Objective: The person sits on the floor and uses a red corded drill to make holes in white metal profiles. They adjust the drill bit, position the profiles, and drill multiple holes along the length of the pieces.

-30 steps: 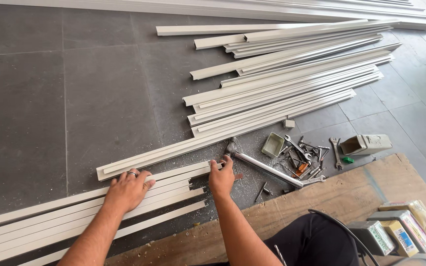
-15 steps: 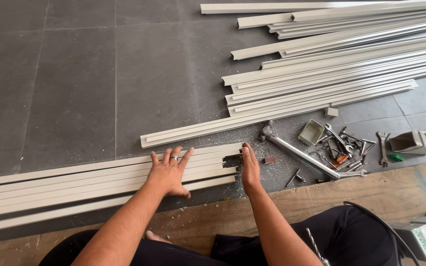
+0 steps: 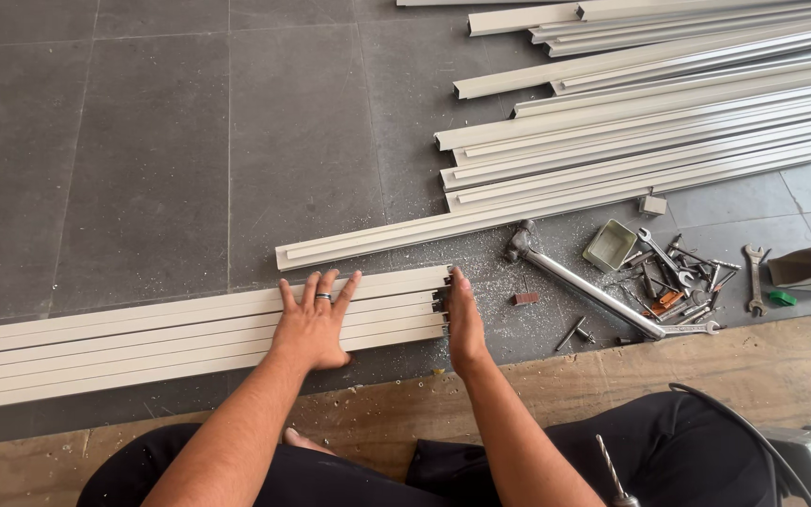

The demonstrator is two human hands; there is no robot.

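- Cream rails (image 3: 143, 338) lie bundled on the floor, under the flat, spread left hand (image 3: 312, 324).
- Right hand (image 3: 465, 324), fingers together, butts their ends.
- Squaring step, seemingly; next calls for flush ends.

Two hands (image 3: 316, 319) press four white strips (image 3: 143, 338); one hammer (image 3: 593, 293), one tray (image 3: 609, 245) and one wrench (image 3: 754, 274) lie nearby; about a dozen strips (image 3: 631, 150) beyond.
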